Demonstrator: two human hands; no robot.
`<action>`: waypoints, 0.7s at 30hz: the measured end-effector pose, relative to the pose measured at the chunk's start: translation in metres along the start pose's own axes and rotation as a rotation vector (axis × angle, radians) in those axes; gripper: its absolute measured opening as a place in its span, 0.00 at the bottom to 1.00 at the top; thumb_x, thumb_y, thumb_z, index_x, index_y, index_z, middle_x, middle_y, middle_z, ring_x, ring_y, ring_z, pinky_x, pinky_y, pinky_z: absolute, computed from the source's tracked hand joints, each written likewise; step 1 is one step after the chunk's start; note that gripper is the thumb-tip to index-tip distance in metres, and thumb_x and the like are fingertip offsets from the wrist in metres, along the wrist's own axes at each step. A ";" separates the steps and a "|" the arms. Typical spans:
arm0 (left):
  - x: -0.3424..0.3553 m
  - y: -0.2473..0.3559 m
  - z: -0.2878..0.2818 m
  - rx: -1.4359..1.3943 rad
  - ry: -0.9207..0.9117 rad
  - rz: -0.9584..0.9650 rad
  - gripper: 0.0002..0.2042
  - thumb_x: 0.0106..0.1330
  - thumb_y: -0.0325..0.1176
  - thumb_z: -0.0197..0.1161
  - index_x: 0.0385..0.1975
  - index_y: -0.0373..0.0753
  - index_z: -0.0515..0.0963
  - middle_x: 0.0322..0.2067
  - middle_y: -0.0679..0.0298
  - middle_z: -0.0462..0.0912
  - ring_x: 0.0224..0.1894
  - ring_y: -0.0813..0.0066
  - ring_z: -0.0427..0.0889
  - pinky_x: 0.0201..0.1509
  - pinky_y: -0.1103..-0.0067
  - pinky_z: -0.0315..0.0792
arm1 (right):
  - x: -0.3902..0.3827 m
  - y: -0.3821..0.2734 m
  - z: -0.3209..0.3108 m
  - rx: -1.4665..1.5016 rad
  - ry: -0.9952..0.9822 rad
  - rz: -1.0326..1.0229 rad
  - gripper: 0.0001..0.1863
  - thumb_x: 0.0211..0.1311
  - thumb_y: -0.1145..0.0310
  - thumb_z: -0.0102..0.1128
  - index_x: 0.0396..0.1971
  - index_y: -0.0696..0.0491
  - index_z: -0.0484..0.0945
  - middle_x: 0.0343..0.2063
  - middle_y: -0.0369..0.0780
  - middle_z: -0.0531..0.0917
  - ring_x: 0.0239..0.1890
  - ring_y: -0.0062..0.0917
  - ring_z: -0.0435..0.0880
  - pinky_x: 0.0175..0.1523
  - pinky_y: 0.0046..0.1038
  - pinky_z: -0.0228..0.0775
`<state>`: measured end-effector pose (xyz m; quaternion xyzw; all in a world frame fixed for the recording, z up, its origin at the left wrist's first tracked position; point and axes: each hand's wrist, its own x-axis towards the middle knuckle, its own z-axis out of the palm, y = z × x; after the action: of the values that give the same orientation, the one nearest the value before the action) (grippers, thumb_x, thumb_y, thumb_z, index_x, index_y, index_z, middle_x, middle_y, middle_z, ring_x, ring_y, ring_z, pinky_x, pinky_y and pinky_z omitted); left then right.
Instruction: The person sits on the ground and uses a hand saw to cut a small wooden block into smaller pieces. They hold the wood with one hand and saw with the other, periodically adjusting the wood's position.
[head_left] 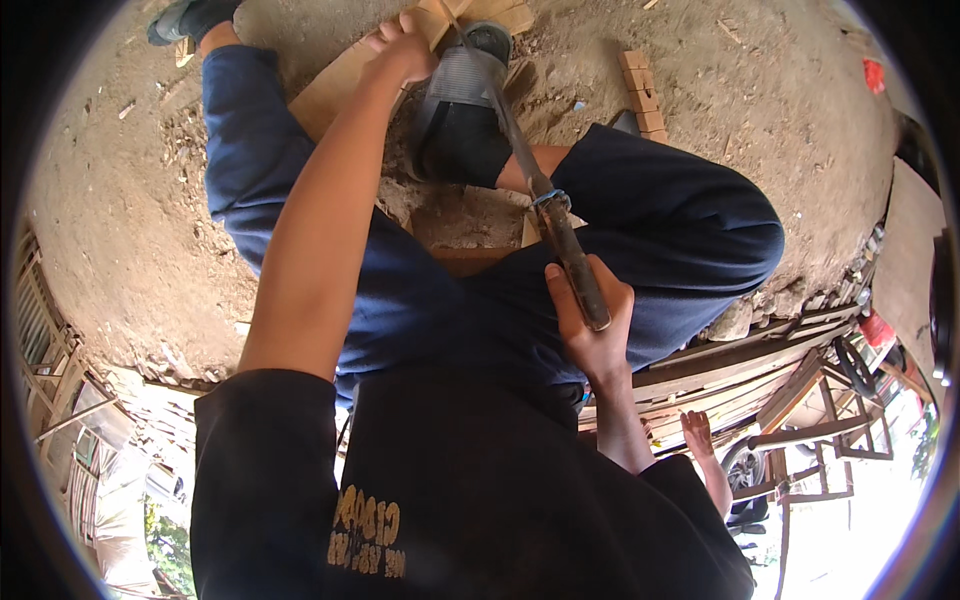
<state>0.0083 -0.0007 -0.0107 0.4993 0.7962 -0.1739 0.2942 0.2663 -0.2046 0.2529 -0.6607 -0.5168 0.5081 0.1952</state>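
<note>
My right hand is closed round the dark, round handle of a long-bladed knife. Blue cord is bound where its handle meets the blade. The blade slants away to the top edge, passing over my shoe, and its tip end lies at a light wooden piece. My left hand is closed at that wooden piece, left of the blade; part of its grip is hidden. Under my left hand and wrist, a broad pale board lies slanted on the ground.
My shoe is right beside the blade and the wood. Small wooden blocks lie in a row on the dirt floor to the right. Behind me are planks, a wooden frame and another person's hand.
</note>
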 end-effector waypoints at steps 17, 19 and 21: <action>-0.138 -0.112 0.047 -0.374 0.459 0.130 0.35 0.51 0.42 0.76 0.58 0.36 0.70 0.49 0.43 0.77 0.49 0.41 0.80 0.51 0.56 0.76 | 0.013 -0.005 0.009 -0.003 -0.018 -0.126 0.13 0.65 0.72 0.62 0.22 0.61 0.73 0.14 0.39 0.72 0.19 0.14 0.66 0.25 0.26 0.60; -0.134 -0.119 0.042 -0.347 0.468 0.155 0.36 0.51 0.43 0.76 0.60 0.37 0.70 0.49 0.42 0.78 0.49 0.42 0.81 0.52 0.57 0.76 | 0.015 -0.005 0.010 -0.003 -0.015 -0.162 0.14 0.65 0.71 0.62 0.22 0.62 0.73 0.14 0.40 0.71 0.20 0.14 0.66 0.25 0.26 0.60; -0.132 -0.125 0.036 -0.375 0.443 0.157 0.36 0.51 0.44 0.76 0.60 0.38 0.71 0.50 0.43 0.79 0.49 0.41 0.81 0.53 0.58 0.76 | 0.013 -0.004 0.009 0.006 -0.025 -0.139 0.14 0.65 0.70 0.62 0.23 0.61 0.73 0.15 0.38 0.72 0.21 0.14 0.67 0.26 0.26 0.61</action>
<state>-0.0494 -0.1682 0.0443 0.5220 0.8182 0.1127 0.2131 0.2558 -0.1936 0.2466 -0.6162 -0.5622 0.5033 0.2254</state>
